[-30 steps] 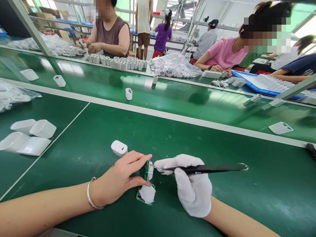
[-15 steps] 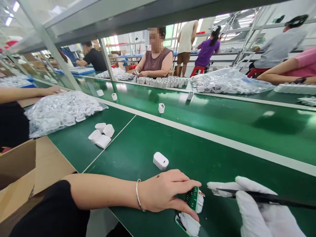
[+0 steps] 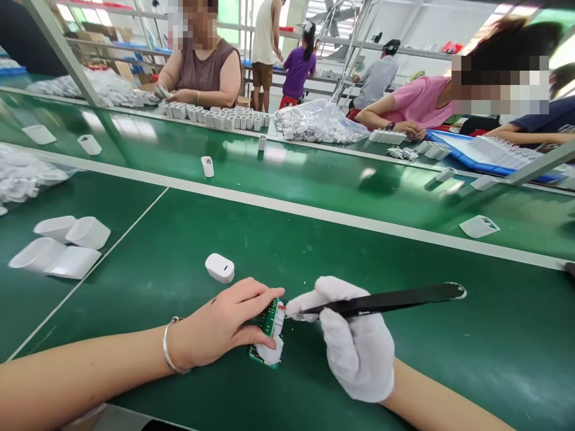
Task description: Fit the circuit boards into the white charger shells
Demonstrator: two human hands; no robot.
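My left hand point(image 3: 229, 329), bare with a silver bangle at the wrist, grips a small green circuit board point(image 3: 269, 317) between fingers and thumb. White lumps cover some of its parts, and a bit of red shows at its upper right. Below the thumb lies another green-edged piece point(image 3: 264, 360) with a white lump; whether the two are joined I cannot tell. In a white glove, my right hand point(image 3: 359, 350) holds black tweezers point(image 3: 399, 299), their tips pointing left close to the board's red part. Just beyond my left hand sits a white charger housing point(image 3: 220, 268) with a slot.
Several white shells point(image 3: 74, 263) lie at the left beside a bag of white parts point(image 3: 27, 173). Past a pale divider strip point(image 3: 314, 214), white housings point(image 3: 207, 167) stand on a green surface. Co-workers sit opposite, near rows of housings point(image 3: 220, 117) and a blue tray point(image 3: 485, 152).
My view has swung to the right. My gloved right hand has brought the tweezers left, closer to the board. The left hand keeps its grip on the board.
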